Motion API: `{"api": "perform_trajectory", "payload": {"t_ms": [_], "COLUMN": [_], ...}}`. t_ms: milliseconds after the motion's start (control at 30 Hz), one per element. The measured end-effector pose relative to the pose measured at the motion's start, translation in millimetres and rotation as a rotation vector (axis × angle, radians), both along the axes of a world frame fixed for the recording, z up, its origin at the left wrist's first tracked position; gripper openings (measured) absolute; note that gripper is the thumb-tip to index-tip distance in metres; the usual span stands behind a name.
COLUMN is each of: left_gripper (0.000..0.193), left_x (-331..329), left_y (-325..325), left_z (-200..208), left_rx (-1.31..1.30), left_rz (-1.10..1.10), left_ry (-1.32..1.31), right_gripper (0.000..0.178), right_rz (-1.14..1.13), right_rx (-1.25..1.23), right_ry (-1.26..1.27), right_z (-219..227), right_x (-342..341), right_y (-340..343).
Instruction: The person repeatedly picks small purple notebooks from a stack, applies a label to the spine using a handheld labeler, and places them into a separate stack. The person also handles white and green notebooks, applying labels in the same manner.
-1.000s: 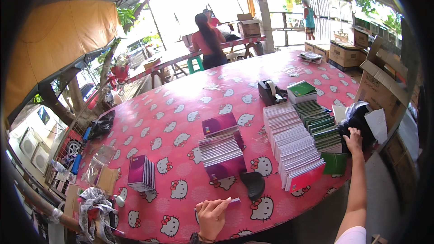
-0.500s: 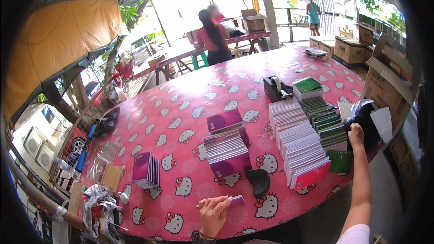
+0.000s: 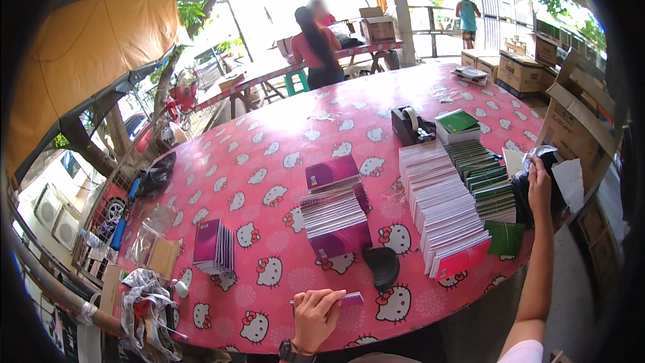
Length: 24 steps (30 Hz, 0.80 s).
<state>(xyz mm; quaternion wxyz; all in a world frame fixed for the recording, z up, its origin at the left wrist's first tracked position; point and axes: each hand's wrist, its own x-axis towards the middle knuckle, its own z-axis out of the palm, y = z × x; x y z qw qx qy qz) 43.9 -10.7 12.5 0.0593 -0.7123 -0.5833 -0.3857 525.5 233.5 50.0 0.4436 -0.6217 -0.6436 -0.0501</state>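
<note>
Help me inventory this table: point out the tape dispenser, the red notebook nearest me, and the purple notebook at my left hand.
Tape dispenser [image 3: 405,130]: head view, on its black body.
Red notebook [image 3: 463,260]: head view, on its cover.
Purple notebook [image 3: 353,299]: head view, on its exposed right end.

The right hand [image 3: 539,180] has moved forward along the black bundle [image 3: 522,195] to the crumpled whitish wrapping [image 3: 543,151].

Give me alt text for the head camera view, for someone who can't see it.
A person's left hand holds a thin purple item over a pink patterned table, the right hand touching crumpled white material beside a black item. Purple notebooks, a red-fronted notebook row and green notebooks lie on the table.
</note>
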Motion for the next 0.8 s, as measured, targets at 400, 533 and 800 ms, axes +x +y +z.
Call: {"api": "perform_trajectory", "payload": {"t_ms": [400,533,800], "left_gripper": [0.024,0.028,0.030], "left_x": [-2.5,-2.1,-4.1], "left_y": [-6.3,-10.0,-7.5], "left_z": [6.2,1.5,-1.8], "left_rx": [-0.121,-0.110,-0.015], "left_rz": [-0.037,-0.018,-0.028], "left_ry": [-0.026,-0.040,-0.086], "right_gripper": [0.041,0.041,0.025], "right_rz": [1.091,1.079,1.071], "right_rx": [-0.497,-0.477,-0.475], "right_ry": [0.603,0.371,0.404], "right_z": [0.7,-1.9,-22.6], "right_x": [-242.4,-266.0,-262.6], "right_y": [-153.1,-166.8,-171.7]}}
